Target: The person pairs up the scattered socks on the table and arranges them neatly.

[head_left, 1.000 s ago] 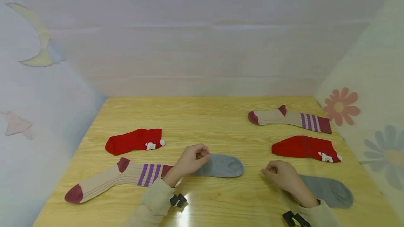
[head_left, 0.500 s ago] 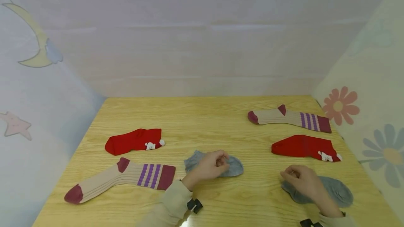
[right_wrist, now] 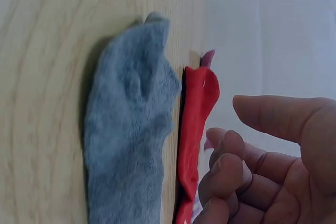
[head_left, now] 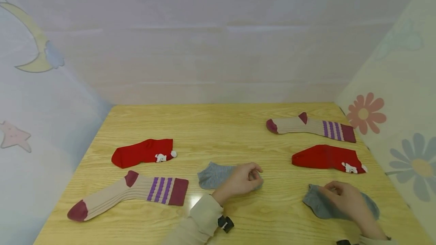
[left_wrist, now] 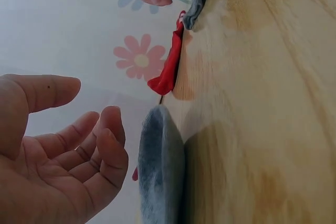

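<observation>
We see the left hand (head_left: 241, 179) released over one grey sock (head_left: 214, 176); the right hand (head_left: 346, 198), also holding nothing, hangs above another grey sock (head_left: 317, 202). Beyond that lies a red sock (head_left: 321, 157).

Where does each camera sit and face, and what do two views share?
Head: on the head, forward and down at the table; left grip, right grip, sleeves.
Left wrist: on that wrist, facing right toward the pink flower; both grips.
Right wrist: on that wrist, facing over the right gray sock; right grip only.
Head and left wrist share both grips.
</observation>
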Motion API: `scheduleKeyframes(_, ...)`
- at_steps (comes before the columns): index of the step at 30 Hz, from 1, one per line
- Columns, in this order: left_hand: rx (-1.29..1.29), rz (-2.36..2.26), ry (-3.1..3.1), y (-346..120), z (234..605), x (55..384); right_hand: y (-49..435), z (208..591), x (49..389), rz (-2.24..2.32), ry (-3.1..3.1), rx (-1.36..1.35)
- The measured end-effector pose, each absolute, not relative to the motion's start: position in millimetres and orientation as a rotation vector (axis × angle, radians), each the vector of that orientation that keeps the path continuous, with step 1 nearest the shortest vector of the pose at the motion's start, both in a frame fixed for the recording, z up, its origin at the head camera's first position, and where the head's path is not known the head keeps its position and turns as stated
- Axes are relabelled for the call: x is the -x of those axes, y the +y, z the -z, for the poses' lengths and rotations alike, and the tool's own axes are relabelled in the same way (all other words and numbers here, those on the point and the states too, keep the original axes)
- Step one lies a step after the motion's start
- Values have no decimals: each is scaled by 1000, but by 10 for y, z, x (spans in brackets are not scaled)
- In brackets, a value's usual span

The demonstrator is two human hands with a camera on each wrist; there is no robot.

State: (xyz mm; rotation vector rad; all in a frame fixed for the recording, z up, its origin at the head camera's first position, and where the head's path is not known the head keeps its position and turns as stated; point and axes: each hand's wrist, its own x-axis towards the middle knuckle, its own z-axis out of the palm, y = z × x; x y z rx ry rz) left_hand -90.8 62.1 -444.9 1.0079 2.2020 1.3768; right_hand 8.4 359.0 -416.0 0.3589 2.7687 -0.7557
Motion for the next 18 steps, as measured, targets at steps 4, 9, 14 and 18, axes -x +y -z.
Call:
scheduleKeyframes(4,-955,-1390,2166,718,4459,870,3692,4154,-127,743,2766,-386)
scheduleKeyframes(9,-903,-1402,2123,855,4497,827,3794,4152,-149,736,2775,-405)
scheduleKeyframes(14,-858,-1445,2063,991,4512,785,3911,4167,-172,681,2779,-430)
scheduleKeyframes(18,-830,-1459,2054,1092,4504,746,4002,4176,-201,647,2778,-442)
